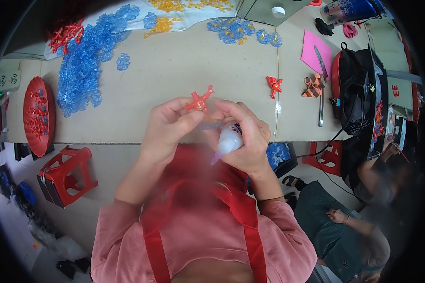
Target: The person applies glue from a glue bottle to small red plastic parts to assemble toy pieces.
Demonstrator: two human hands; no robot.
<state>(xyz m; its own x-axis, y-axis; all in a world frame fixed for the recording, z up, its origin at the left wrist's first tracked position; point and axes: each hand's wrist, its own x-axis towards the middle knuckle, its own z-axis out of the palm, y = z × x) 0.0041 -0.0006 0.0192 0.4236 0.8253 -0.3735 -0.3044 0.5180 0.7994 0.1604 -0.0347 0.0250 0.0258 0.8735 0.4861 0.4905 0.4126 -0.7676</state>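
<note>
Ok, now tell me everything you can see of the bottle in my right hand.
The bottle is whitish and rounded, looks like plastic, and has dark print near its far end. Its narrow, pale purple tip slants down and left in the picture, touching nothing visible. Your right hand curls around the bottle, which shows across the front edge of the table. How full it is, and whether the tip is open, can't be told.

L hand [167, 123] & R hand [253, 144] close tog., both w/ fingers [234, 111] curled.
</note>
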